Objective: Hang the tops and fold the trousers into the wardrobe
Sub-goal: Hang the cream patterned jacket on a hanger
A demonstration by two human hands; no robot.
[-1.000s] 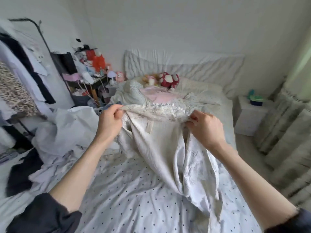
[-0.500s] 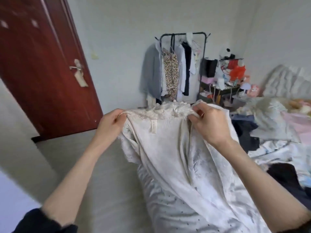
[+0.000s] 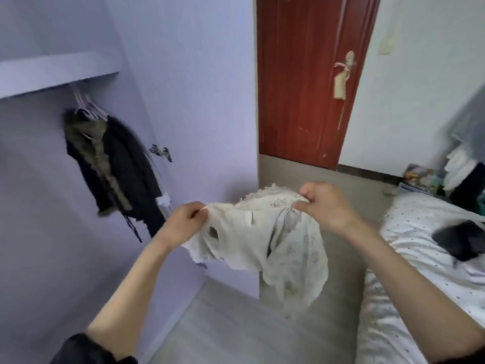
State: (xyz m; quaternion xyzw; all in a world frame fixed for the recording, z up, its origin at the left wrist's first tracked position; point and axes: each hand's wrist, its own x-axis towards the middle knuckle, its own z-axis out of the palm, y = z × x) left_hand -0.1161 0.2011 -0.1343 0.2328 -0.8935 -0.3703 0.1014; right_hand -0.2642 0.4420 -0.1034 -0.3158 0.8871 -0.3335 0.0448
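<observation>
A cream embroidered top (image 3: pixel 283 240) with a lacy edge hangs in the air between my hands. My left hand (image 3: pixel 183 223) pinches its left upper edge. My right hand (image 3: pixel 324 206) grips the right upper edge, slightly higher. The open lilac wardrobe (image 3: pixel 183 74) stands at the left. Inside it, under a shelf (image 3: pixel 55 74), a dark jacket with a fur trim (image 3: pixel 110 164) hangs on pale hangers (image 3: pixel 88 103). The top is level with the wardrobe's side panel, in front of its opening.
A red-brown door (image 3: pixel 309 80) is shut behind the wardrobe's side panel. The bed with a dotted white sheet (image 3: pixel 409 248) lies at the right, a dark garment (image 3: pixel 459 243) on it. More clothes (image 3: pixel 464 169) pile at the far right. Grey floor (image 3: pixel 236 324) lies below.
My view has swung left from the bed past the clothes rail and door to the open wardrobe. Both hands kept hold of the cream top and carried it along.
</observation>
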